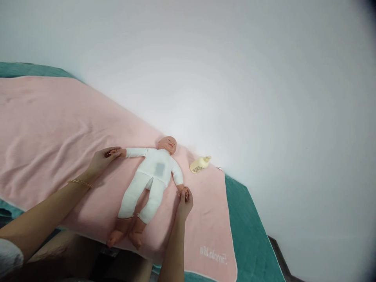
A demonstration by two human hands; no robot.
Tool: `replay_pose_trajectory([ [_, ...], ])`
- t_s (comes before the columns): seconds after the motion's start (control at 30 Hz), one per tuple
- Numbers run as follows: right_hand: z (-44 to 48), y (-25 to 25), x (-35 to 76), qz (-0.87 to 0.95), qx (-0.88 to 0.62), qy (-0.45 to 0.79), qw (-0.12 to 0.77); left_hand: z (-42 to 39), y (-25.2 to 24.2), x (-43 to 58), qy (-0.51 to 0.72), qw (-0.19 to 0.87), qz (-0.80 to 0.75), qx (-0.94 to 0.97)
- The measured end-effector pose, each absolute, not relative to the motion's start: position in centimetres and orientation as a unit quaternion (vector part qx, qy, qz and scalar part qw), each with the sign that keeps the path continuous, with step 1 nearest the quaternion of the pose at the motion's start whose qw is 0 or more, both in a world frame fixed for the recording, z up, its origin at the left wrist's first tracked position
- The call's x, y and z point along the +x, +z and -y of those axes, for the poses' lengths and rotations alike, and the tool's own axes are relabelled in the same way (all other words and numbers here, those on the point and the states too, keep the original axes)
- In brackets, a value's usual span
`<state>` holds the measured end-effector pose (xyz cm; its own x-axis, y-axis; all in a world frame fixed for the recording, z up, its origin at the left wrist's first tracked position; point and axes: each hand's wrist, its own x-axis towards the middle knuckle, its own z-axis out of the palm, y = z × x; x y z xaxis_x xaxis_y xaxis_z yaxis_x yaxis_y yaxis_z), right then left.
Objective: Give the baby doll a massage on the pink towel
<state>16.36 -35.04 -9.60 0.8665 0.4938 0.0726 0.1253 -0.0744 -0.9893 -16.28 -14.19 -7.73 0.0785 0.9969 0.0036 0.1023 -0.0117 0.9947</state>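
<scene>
A baby doll [152, 172] in a white suit lies on its back on a pink towel [53, 129], head toward the wall, bare feet toward me. My left hand [101, 161] holds the doll's outstretched hand on the left side, fingers closed around it. My right hand [185, 201] pinches the doll's other hand by its hip. A gold bracelet sits on my left wrist.
A cream lotion bottle [199, 164] lies on its side on the towel near the doll's head, close to the white wall [235, 78]. The towel covers a teal bed cover [249, 231], whose edge drops off at the right.
</scene>
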Motion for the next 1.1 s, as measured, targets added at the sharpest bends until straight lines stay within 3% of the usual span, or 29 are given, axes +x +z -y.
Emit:
replay_pose_trajectory([
  [0.63,34.72,-9.30,15.57,0.198,-0.708,0.141,0.663,14.13,-8.33,-16.12,0.457,0.483,-0.515,0.541],
  [1.1,35.09,-9.34,15.91,0.215,-0.746,0.119,0.619,14.15,-8.35,-16.13,0.462,0.485,-0.513,0.537],
])
